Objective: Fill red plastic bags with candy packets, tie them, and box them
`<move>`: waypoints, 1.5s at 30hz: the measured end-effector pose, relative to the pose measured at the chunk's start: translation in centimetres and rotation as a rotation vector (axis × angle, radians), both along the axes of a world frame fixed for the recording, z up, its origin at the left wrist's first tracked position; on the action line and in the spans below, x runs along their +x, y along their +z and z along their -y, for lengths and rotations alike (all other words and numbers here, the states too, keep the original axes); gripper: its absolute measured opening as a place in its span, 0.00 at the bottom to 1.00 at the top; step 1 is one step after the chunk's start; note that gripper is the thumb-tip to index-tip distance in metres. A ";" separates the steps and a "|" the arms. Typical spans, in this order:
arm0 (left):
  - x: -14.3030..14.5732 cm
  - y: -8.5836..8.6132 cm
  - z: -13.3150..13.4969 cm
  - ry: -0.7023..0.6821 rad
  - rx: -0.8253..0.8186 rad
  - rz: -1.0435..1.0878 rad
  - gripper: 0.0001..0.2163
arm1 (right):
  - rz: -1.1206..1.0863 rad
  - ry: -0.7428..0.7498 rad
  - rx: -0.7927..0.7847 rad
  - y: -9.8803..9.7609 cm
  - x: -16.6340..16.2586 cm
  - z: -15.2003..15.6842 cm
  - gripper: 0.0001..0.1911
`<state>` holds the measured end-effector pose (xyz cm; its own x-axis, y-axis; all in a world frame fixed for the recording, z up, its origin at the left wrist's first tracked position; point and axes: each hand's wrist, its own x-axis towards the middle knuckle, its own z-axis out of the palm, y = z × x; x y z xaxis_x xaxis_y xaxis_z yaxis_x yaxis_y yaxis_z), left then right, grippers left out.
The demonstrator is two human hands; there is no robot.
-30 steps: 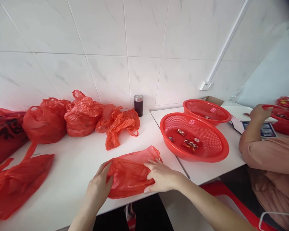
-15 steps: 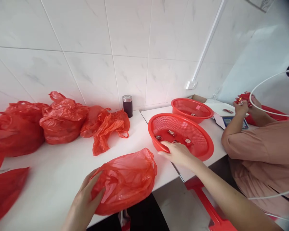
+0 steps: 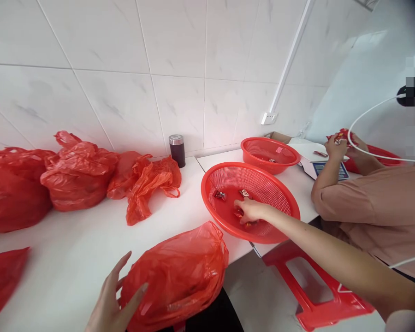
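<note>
We've got a thin, shiny red plastic bag (image 3: 183, 276) in front of us at the near edge of the white tabletop (image 3: 180, 216) — puffed into a loose pillow shape, partly see-through and wrinkled all over. Our left hand (image 3: 112, 297) is at its left end with the fingers spread wide, thumb against the film and index finger sticking up clear of it. Our right hand (image 3: 254, 210) is down inside the nearer red basket (image 3: 212, 177), a wide round one with a smooth lip and tiny holes up the sides. Its fingers curl in close at a small glossy red packet (image 3: 239, 213) — we can't tell if they're actually gripping it. Two similar packets (image 3: 220, 195) lie just beyond and to the left of that hand. A second perforated basket (image 3: 248, 157) sits right behind. Over on the left we see bulky bags (image 3: 81, 177) in the same crinkly plastic, then a limp, crumpled bag (image 3: 141, 193) near a dark cylindrical tumbler (image 3: 177, 153) with a silvery lid. To our right, a person (image 3: 363, 196) holds red wrappers beside a scale (image 3: 307, 161)
</note>
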<state>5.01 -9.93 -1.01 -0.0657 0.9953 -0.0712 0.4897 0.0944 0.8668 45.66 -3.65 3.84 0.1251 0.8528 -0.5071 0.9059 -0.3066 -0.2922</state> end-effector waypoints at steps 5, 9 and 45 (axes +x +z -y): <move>-1.3 -1.5 0.2 -0.027 -0.001 -0.035 0.33 | -0.200 -0.003 0.164 3.3 -0.5 0.4 0.17; -1.4 -1.0 0.0 -0.054 -0.033 -0.059 0.34 | -0.735 0.119 0.286 7.1 -5.5 2.3 0.23; -3.4 -0.8 0.6 0.013 -0.336 0.176 0.30 | -0.901 0.176 0.404 -1.0 -17.9 4.0 0.19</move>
<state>1.59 -10.54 -1.82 -0.0361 0.9136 -0.4049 0.3333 0.3930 0.8570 27.75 -7.62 2.88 -0.3078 0.9513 -0.0188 0.3187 0.0845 -0.9441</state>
